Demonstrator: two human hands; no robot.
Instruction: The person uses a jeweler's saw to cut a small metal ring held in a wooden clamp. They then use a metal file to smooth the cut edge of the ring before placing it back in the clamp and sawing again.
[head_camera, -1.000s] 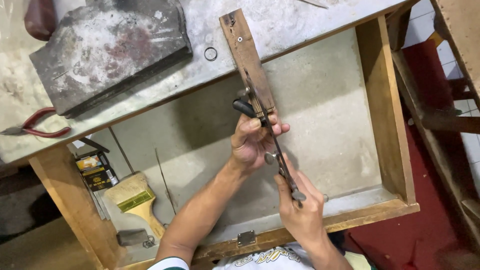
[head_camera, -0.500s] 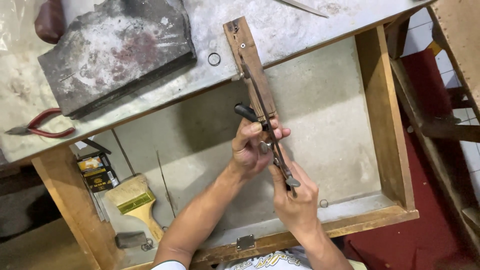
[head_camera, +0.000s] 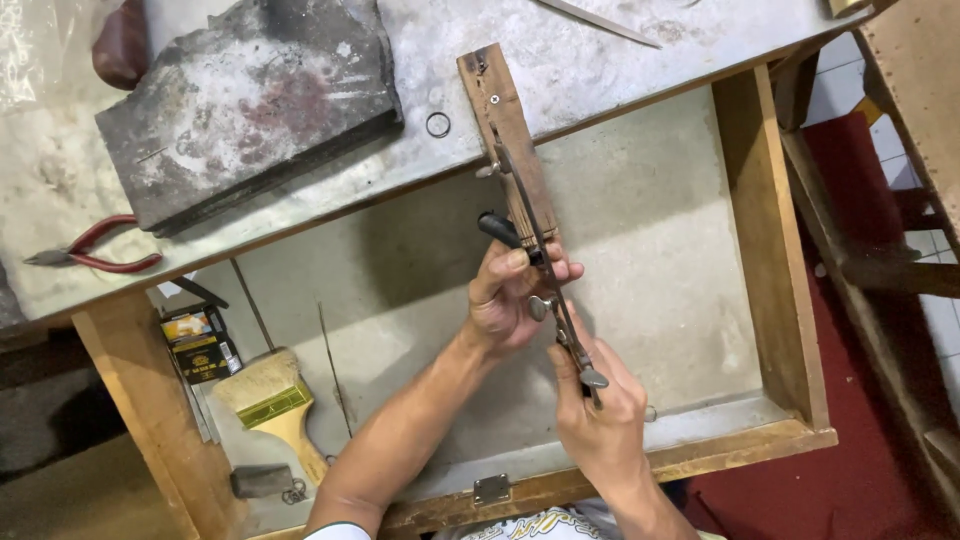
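Left hand wrapped around the metal saw frame and its dark handle, fingers closed, pressing the frame against the wooden bench pin that juts from the desk. Right hand pinching the frame's lower end near a thumbscrew, fingers closed on it. Probably best done by keeping the frame braced steady against the pin, holding tension with the left, and turning the screw in small, firm twists. Red-handled pliers and a small ring well apart on the desk; paintbrush down in the drawer.

Red pliers — paintbrush.
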